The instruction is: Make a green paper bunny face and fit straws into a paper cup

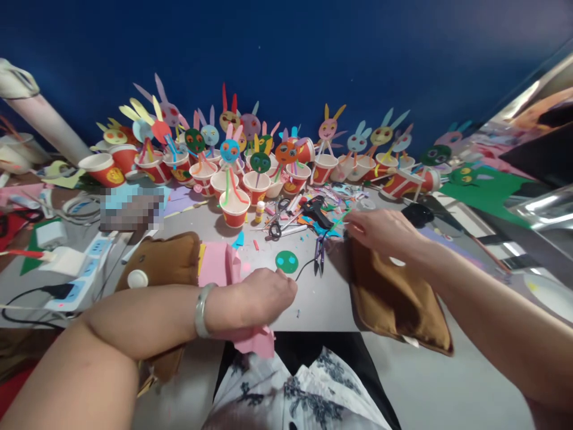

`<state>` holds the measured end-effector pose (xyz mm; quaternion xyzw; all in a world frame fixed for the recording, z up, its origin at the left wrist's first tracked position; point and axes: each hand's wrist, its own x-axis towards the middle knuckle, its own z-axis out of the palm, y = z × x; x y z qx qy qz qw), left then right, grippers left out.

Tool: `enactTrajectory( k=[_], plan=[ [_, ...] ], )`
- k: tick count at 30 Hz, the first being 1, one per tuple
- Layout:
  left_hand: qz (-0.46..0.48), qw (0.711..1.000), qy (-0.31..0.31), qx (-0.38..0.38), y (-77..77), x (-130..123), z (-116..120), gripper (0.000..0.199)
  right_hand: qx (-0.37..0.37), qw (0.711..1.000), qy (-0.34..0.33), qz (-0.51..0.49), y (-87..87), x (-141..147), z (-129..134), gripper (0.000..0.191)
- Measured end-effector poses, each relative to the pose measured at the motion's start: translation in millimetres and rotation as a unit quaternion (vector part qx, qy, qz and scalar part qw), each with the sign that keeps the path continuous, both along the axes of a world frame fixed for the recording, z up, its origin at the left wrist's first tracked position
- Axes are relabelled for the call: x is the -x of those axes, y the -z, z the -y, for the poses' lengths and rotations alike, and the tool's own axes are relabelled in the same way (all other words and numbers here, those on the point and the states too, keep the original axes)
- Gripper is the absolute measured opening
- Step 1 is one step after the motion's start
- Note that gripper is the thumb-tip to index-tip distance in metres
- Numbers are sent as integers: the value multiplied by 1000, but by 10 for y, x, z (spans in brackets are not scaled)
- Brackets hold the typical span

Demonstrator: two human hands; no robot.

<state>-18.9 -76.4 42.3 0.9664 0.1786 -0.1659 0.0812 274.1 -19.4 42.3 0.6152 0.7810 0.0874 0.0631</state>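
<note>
Fingers of the left hand (253,300) are resting curled, any grip hidden; the right hand (380,230) is apparently pinching a green strip (336,221). On the tabletop (320,310), a green disc (286,269) is bearing blue eyes (281,261) but lacking the ears (230,132) finished rabbits (230,151) are showing.

At left, an item (132,209) is blurred by pixelation; most fingertips of the left hand (256,297) are hidden.

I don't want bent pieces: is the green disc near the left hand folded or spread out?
Spread out: the green disc shows a nearly full round outline, with both blue spots facing up.
</note>
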Motion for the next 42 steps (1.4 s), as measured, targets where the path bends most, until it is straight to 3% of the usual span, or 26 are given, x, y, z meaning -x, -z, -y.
enactTrajectory(
  k=[3, 6, 9, 14, 20, 26, 31, 38, 42],
  plan=[
    [10, 1000, -21, 2, 26, -5, 17, 29, 16, 999, 31, 24, -20, -141, -134, 18],
    [24, 999, -36, -7, 142, -29, 16, 24, 20, 999, 23, 41, 1, -90, -280, 27],
    [34, 999, -31, -8, 216, -38, 0, 23, 21, 998, 4, 62, 50, 120, -480, 34],
    [41, 999, -22, -12, 167, -16, -15, 20, 54, 991, -76, 92, 140, 524, -877, 35],
    [37, 999, -6, -26, 99, 12, -14, 19, 96, 976, -152, 124, 212, 805, -1125, 22],
    [54, 998, 1, -33, 16, 58, 1, 15, 108, 964, -204, 134, 230, 891, -1151, 22],
    [68, 997, 0, -40, 96, 72, -6, 19, 86, 965, -215, 124, 193, 814, -1135, 21],
    [63, 997, 11, -40, 197, 50, -45, 22, 4, 987, -155, 50, 141, 690, -974, 32],
    [95, 995, -9, -40, 345, 7, -66, 21, -72, 992, -94, -45, 126, 627, -746, 27]
  ],
)
